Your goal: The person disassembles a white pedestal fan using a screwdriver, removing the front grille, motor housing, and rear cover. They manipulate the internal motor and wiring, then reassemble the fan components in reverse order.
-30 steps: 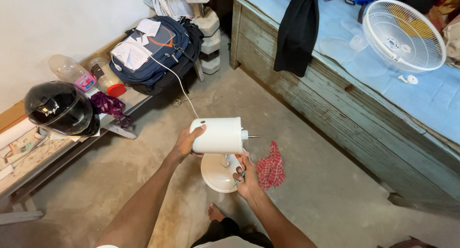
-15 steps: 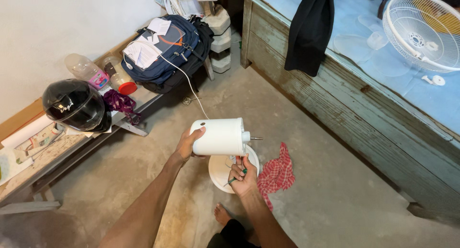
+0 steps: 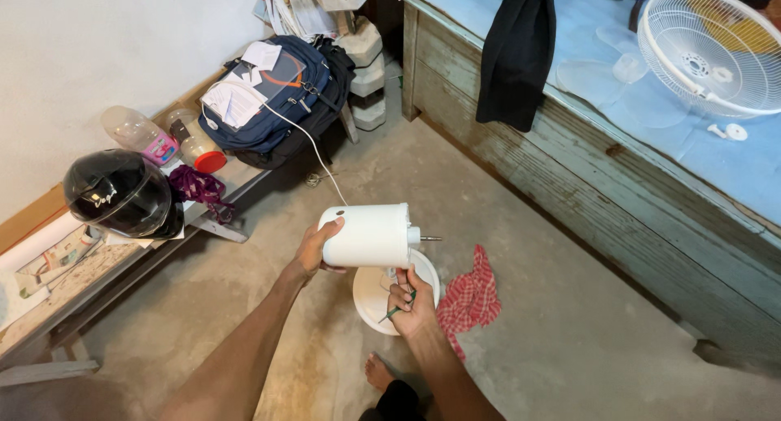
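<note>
My left hand (image 3: 311, 250) grips the rear of a white fan motor housing (image 3: 368, 235), held level with its metal shaft (image 3: 429, 239) pointing right. A white cord (image 3: 303, 144) runs from it toward the backpack. Just below the housing, my right hand (image 3: 411, 301) is closed on a thin green-handled tool (image 3: 396, 310). Under both hands the fan's round white base (image 3: 375, 295) rests on the concrete floor. A red checked cloth (image 3: 470, 297) lies on the floor to the right of the base.
A low bench at the left carries a black helmet (image 3: 120, 191), plastic bottles (image 3: 138, 133) and a blue backpack (image 3: 281, 95). A wooden platform with a blue cover (image 3: 586, 144) holds a white fan grille (image 3: 712, 51), a clear fan blade and a hanging black garment (image 3: 514, 51). My bare foot (image 3: 377, 370) shows below.
The view has shifted slightly. My right hand with the green tool has stayed beneath the housing, and my left hand keeps the housing level in about the same place.
</note>
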